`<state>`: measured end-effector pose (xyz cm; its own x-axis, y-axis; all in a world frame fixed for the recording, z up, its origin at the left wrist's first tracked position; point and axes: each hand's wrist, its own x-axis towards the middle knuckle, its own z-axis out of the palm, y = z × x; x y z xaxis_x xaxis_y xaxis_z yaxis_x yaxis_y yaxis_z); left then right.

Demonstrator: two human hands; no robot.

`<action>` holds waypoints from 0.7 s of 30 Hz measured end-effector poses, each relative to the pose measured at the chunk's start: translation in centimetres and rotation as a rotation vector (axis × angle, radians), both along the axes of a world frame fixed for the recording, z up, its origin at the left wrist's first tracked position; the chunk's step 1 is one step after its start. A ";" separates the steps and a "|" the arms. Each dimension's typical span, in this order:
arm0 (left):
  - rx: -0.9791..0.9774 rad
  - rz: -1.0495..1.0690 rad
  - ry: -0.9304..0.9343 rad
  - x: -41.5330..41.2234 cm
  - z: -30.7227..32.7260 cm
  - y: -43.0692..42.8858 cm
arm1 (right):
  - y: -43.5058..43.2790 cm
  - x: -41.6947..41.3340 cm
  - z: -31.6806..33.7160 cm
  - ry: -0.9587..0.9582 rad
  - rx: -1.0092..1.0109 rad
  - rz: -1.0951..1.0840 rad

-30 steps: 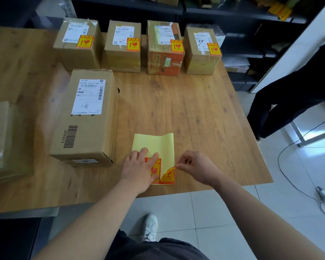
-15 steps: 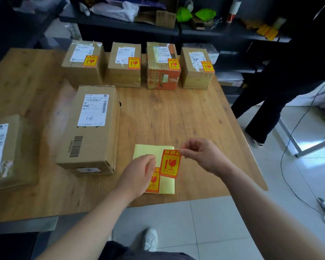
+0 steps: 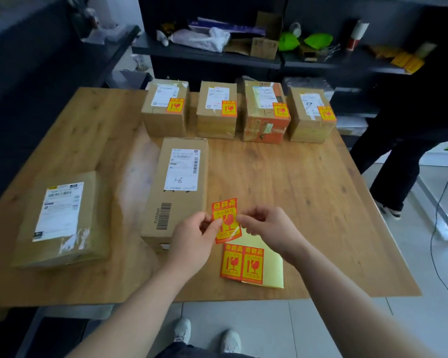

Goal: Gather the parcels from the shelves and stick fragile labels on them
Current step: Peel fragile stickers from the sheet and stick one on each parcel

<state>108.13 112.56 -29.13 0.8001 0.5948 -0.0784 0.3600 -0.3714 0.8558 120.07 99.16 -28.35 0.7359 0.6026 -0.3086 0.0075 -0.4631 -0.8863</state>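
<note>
A peeled red and yellow fragile label [image 3: 226, 220] hangs above the wooden table [image 3: 295, 192]. My left hand [image 3: 194, 239] pinches its left edge and my right hand [image 3: 267, 228] pinches its right edge. Below it lies the yellow backing sheet [image 3: 269, 264] with two labels [image 3: 241, 264] left on it. A long cardboard parcel [image 3: 177, 189] without a fragile label lies just left of my hands. Another unlabelled parcel [image 3: 60, 218] sits at the far left. Several parcels [image 3: 239, 112] with fragile labels stand in a row at the back.
Dark shelves [image 3: 217, 55] with bags, a small carton and green items stand behind the table. A person in dark clothes [image 3: 409, 156] stands at the table's right side. A cable [image 3: 435, 228] runs across the tiled floor on the right.
My right hand peeled a label off the sheet and lifted it. My left hand left the sheet and took the label's other edge. The view tilted up towards the shelves.
</note>
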 end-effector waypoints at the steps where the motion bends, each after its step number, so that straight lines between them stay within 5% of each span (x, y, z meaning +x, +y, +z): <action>1: -0.007 0.002 0.005 -0.1 0.1 0.7 | 0.8 -0.5 0.0 0.016 0.011 0.003; 12: -0.062 0.040 0.025 -0.5 0.4 8.2 | 8.3 -2.4 0.3 0.066 -0.044 -0.123; 21: -0.018 0.070 0.121 2.5 0.0 11.3 | 12.1 -1.1 -0.2 -0.092 -0.229 -0.185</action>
